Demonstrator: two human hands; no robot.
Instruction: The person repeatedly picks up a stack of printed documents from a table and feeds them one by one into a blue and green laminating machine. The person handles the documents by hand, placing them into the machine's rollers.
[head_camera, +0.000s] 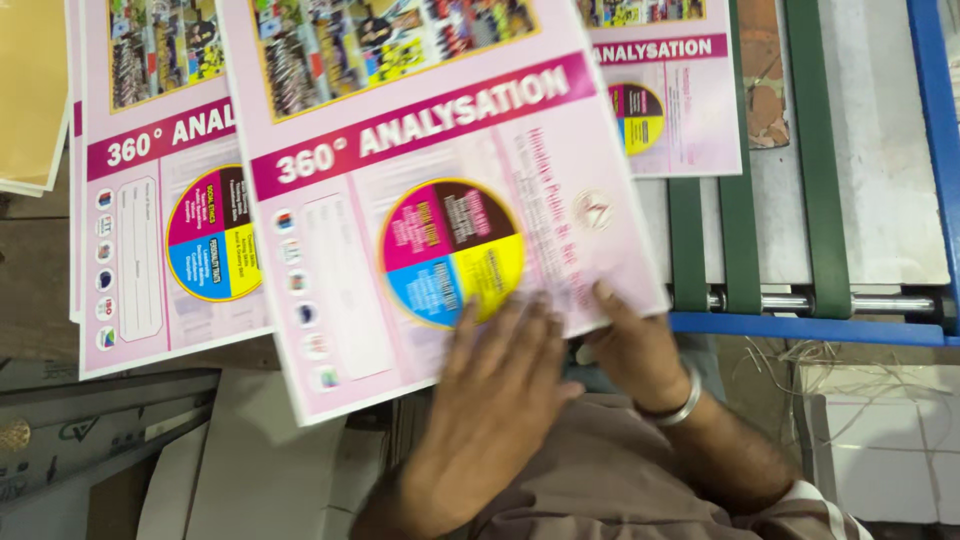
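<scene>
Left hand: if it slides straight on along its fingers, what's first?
Likely the four-coloured circle printed on the pink sheet; the left hand lies flat on it, fingertips at the circle's lower edge.

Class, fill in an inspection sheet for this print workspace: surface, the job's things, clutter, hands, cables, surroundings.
Surface: green conveyor belts in a blue frame.
Job's things: top pink printed sheet, held at its lower edge; similar sheets left and on the belts.
Clutter: pale strands under the frame.
Hands: left hand flat on the top sheet; right hand pinching its corner, metal bangle on the wrist.
Cables: nothing seen.
Surroundings: cardboard pieces lower left.
</scene>
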